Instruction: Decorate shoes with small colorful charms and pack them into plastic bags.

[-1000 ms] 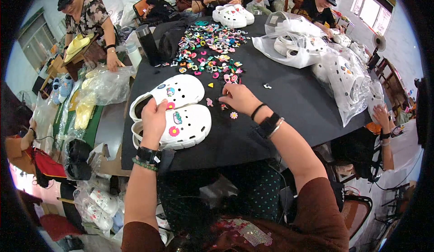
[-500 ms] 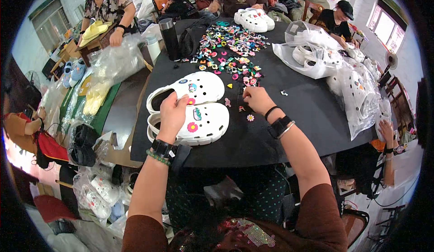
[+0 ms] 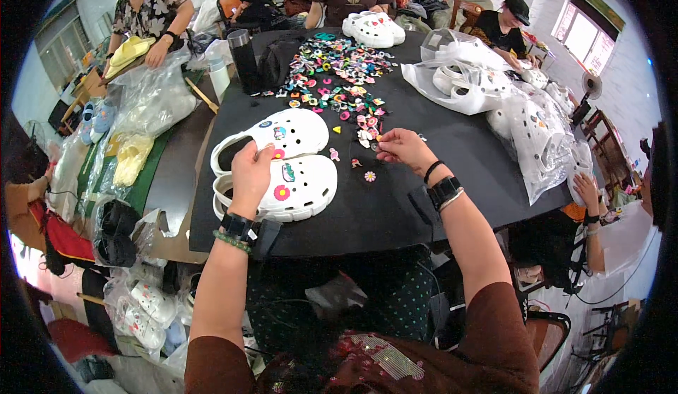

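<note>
A pair of white clogs lies side by side on the black table, toes to the right. My left hand (image 3: 250,176) is closed on them where they meet, its thumb by the pink flower charm of the far clog (image 3: 308,127). The near clog (image 3: 312,190) carries a green charm and a pink flower charm (image 3: 282,192). To their right, my right hand (image 3: 405,151) pinches its fingertips together beside a few loose charms; whatever is between them is too small to make out. A daisy charm (image 3: 370,176), a pink charm (image 3: 334,154) and a yellow triangular charm (image 3: 337,130) lie nearby.
A heap of colourful charms (image 3: 339,62) spreads behind the clogs. Farther back stand a dark tumbler (image 3: 243,60) and another white pair (image 3: 373,29). Bagged white clogs (image 3: 540,143) cover the table's right side. Several people sit or stand around the table.
My right hand has shifted slightly within the loose charms, and its pinched fingertips now show more clearly. My left hand stays on the clogs. The whole view has moved a little.
</note>
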Available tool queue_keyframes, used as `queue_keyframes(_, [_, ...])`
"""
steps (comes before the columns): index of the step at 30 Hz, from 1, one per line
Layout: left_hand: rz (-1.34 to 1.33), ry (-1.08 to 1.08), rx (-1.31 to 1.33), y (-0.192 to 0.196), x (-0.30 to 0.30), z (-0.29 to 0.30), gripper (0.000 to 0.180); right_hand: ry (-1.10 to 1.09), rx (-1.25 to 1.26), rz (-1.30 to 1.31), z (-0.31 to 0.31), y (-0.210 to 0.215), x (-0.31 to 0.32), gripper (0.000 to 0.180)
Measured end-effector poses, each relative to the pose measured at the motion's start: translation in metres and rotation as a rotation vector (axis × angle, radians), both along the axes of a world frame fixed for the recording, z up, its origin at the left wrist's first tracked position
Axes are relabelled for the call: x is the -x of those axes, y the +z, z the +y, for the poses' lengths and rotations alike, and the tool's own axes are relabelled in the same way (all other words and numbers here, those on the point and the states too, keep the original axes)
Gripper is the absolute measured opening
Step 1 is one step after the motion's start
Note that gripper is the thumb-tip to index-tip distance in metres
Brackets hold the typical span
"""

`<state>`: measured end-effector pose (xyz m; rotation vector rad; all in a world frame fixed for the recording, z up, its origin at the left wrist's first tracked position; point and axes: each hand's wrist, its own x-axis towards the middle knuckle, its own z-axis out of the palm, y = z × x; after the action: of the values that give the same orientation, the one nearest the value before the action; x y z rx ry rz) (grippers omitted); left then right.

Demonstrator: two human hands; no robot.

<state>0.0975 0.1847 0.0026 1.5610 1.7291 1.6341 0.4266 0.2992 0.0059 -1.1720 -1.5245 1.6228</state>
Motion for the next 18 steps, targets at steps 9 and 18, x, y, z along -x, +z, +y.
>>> queue_keyframes(9, [-0.061,0.014,-0.005,0.000,-0.002,0.002,0.034,0.024,-0.153,-0.190,0.001,-0.005,-0.019,0.016])
queue_keyframes(18, [0.005,0.033,0.017,0.011,-0.007,-0.007,0.031,0.114,-0.698,-0.788,0.022,-0.006,-0.013,0.014])
